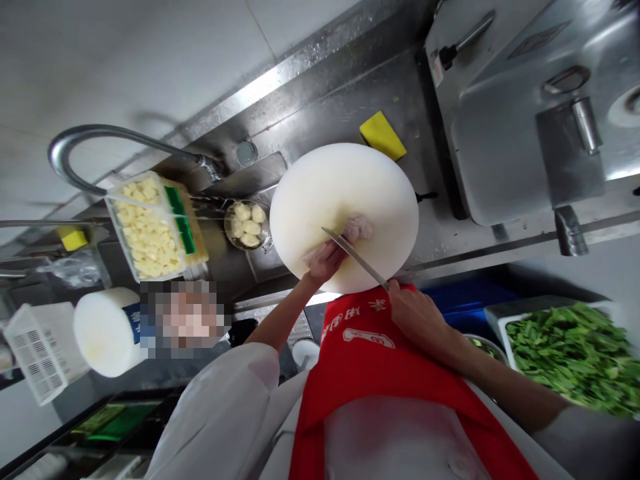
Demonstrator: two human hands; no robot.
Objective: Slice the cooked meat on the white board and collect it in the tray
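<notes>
A round white cutting board [340, 177] lies in front of me on the steel counter. Pale pinkish raw meat [361, 227] rests on its near half. My left hand [326, 261] presses down on the meat, fingers closed over its left part. In my right hand [413, 310], at the board's near edge, is the handle of a kitchen knife [361, 262]. The blade points up and left and crosses the meat, right beside my left fingers. Whether the edge has entered the meat I cannot tell.
Left of the board are a bowl of peeled potatoes [247, 225], a clear bin of pale cubes [145, 233] and a curved faucet [125, 133]. A yellow block [383, 135] lies behind the board. At right are a sink [500, 160] and a crate of leafy greens [570, 353].
</notes>
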